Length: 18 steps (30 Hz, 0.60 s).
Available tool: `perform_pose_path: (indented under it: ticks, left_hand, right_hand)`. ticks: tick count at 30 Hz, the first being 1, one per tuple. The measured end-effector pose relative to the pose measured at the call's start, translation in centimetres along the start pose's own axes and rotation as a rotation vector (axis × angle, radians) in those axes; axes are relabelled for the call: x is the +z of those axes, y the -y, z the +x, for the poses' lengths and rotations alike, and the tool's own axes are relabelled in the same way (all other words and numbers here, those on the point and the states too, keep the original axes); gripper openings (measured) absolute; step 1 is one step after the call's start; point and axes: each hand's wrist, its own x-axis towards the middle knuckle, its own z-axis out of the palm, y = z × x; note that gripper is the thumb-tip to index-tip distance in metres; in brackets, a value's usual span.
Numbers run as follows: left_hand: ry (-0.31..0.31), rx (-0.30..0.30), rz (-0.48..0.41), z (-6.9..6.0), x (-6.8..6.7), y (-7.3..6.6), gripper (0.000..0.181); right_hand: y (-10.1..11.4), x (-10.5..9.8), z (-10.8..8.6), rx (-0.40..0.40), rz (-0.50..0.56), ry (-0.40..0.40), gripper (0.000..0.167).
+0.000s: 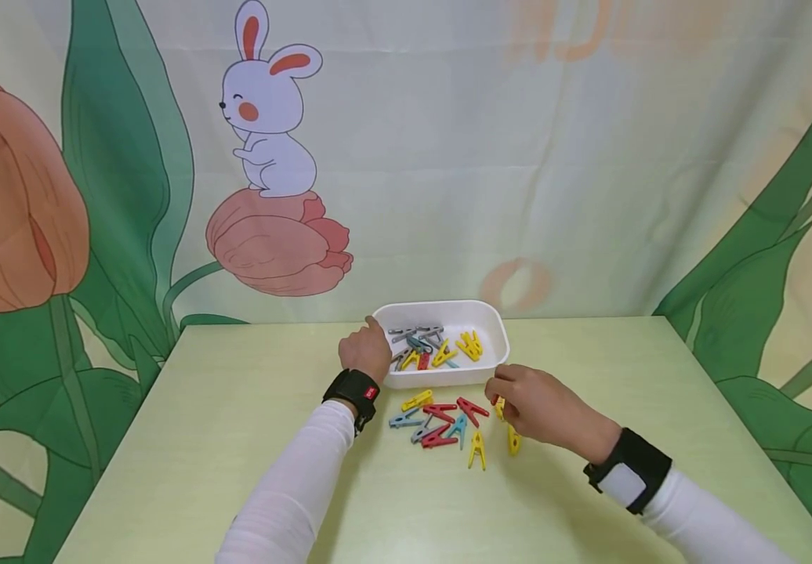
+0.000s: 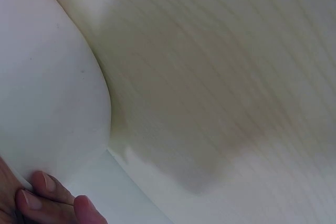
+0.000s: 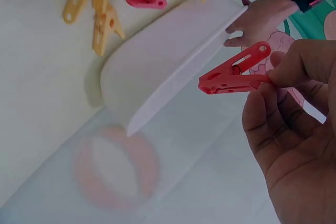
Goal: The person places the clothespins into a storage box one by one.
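A red clothespin (image 3: pixel 236 72) is pinched by one end between the thumb and fingers of my right hand (image 3: pixel 299 114), beside the white tray (image 3: pixel 157 51). In the head view this hand (image 1: pixel 547 407) is just off the tray's front right corner, and the clothespin is hidden. My left hand (image 1: pixel 367 351) holds the left end of the tray (image 1: pixel 448 379); its fingers (image 2: pixel 50 198) lie against the white wall in the left wrist view. Inside the tray are grey, blue and yellow clothespins (image 1: pixel 443 354) and a red one (image 1: pixel 423 361).
In front of the tray several loose clothespins lie on the table (image 1: pixel 237 439): red (image 1: pixel 473 409), blue (image 1: pixel 458 429), grey, and yellow (image 1: pixel 476 450). Some yellow ones (image 1: pixel 514 440) are partly under or beside my right hand. A printed curtain (image 1: pixel 589 157) hangs behind the table.
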Motion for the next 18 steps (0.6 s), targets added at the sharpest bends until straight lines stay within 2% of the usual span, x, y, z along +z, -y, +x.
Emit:
perform_pose_path:
  ticks: [7,12,18]
  left_hand:
    - [0.016,0.001,0.004,0.0,0.1,-0.2,0.054]
    - [-0.01,0.004,0.018,0.1,0.2,-0.2,0.054]
    - [-0.023,0.003,0.015,-0.1,0.1,-0.1,0.053]
  right_hand:
    - [-0.5,-1.8,0.4,-0.001,-0.026,-0.053,0.022]
    - [-1.5,-3.1,0.9,-0.006,-0.02,-0.089,0.024]
    - [-2.5,-4.1,2.0,0.009,-0.027,-0.096,0.023]
